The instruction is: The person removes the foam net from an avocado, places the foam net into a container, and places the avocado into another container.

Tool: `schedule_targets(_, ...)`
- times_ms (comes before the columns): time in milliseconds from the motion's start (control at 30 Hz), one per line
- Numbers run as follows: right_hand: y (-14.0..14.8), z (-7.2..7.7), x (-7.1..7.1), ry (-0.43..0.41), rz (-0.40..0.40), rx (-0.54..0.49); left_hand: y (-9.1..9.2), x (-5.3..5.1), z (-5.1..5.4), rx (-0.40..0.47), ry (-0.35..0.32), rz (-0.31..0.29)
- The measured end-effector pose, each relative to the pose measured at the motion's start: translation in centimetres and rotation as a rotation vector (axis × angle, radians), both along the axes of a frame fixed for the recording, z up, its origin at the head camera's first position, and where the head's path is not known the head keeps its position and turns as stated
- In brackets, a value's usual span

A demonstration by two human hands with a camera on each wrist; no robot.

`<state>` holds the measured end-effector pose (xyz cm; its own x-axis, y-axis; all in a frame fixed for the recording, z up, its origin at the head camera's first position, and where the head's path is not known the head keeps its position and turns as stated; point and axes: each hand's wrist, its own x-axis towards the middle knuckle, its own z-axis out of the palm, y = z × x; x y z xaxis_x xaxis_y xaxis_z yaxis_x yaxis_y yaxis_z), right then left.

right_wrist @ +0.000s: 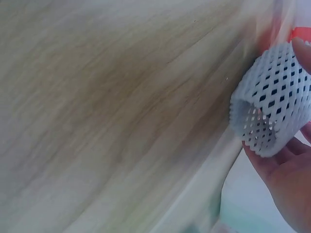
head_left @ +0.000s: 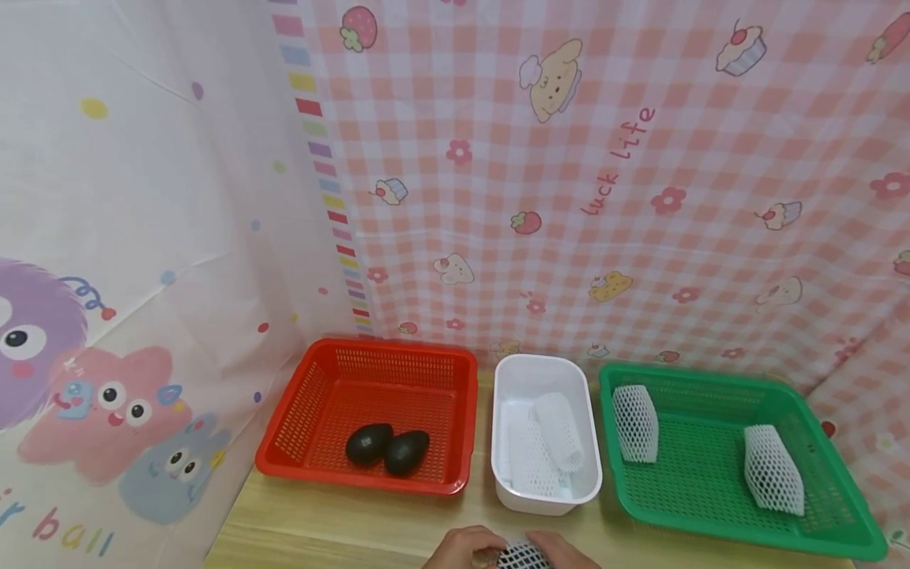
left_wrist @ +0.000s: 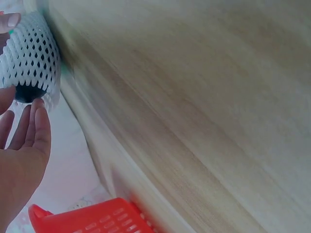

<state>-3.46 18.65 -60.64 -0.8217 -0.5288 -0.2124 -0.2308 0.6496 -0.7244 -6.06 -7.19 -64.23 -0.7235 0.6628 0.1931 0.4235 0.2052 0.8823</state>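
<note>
At the table's near edge, both hands hold a white foam net sleeve (head_left: pixel 522 556) with a dark avocado inside it. In the left wrist view the avocado's end (left_wrist: pixel 30 93) shows at the sleeve's mouth, where my left hand (head_left: pixel 462 548) pinches it between thumb and fingers. My right hand (head_left: pixel 562 551) grips the sleeve's other end, thumb on top and fingers beneath. That end gapes open and hollow in the right wrist view. Two bare avocados, one left (head_left: pixel 370 444) and one right (head_left: pixel 407 453), lie in the red basket (head_left: pixel 366 484).
A white bin (head_left: pixel 547 506) with loose foam sleeves (head_left: pixel 558 431) stands between the red basket and a green basket (head_left: pixel 697 474). Two net-sleeved pieces, left (head_left: pixel 636 423) and right (head_left: pixel 773 469), lie in the green basket. Printed curtains (head_left: pixel 498 197) hang behind the wooden table (head_left: pixel 341 521).
</note>
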Motion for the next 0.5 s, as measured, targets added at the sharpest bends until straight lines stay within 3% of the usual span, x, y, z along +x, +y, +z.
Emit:
schedule_targets(67,0.2,0.1,-0.1,-0.037,-0.016,0.002,0.0,-0.2,-0.5,-0.018,-0.013,0.0)
schedule_targets(200,0.6,0.2,-0.2,-0.066,-0.035,0.009,-0.1,-0.7,-3.6,-0.025,-0.08,0.012)
schedule_targets(300,0.8,0.1,0.2,-0.038,-0.053,0.014,-0.1,-0.6,-3.3,0.0,-0.1,0.007)
schedule_targets(433,0.8,-0.2,1.0,0.077,-0.062,-0.011,0.0,-0.4,-2.8,0.028,-0.064,-0.008)
schedule_targets(500,0.8,-0.4,1.2,0.121,-0.065,-0.028,-0.1,-0.4,-2.3,0.015,-0.081,-0.018)
